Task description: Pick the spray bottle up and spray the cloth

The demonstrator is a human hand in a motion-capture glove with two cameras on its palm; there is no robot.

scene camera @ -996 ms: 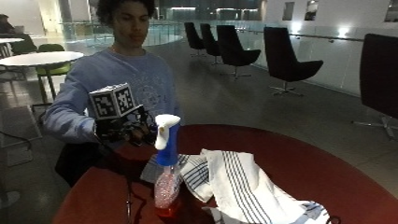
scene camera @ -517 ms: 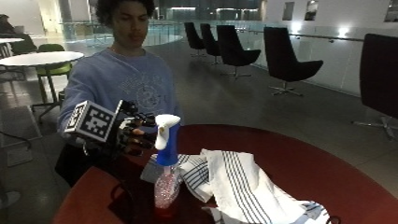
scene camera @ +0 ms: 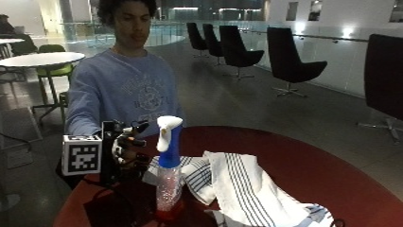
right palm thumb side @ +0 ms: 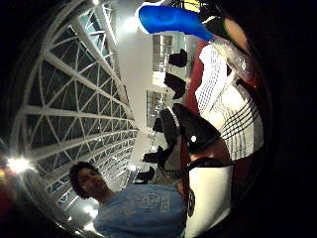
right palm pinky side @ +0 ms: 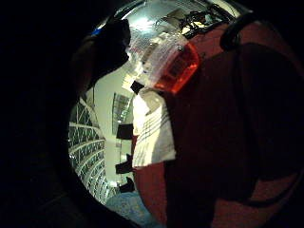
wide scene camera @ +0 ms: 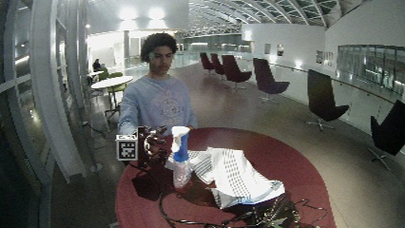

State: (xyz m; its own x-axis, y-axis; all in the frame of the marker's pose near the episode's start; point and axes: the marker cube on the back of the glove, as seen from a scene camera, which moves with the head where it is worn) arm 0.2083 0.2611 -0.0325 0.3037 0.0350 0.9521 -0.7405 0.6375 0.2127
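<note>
No text, brand, number or sign can be read in any view. The sweatshirt (scene camera: 129, 92) carries a pale printed design on its chest, seen in the outside view and the thumb side palm view, but its letters are too blurred to make out. The bottle (scene camera: 169, 177) shows no label that can be read, and the cloth (scene camera: 245, 187) bears only dark stripes.

A large public atrium or lounge: black swivel chairs (scene camera: 291, 59), café tables (scene camera: 39, 58), glazed lattice roof (wide scene camera: 265, 9).
</note>
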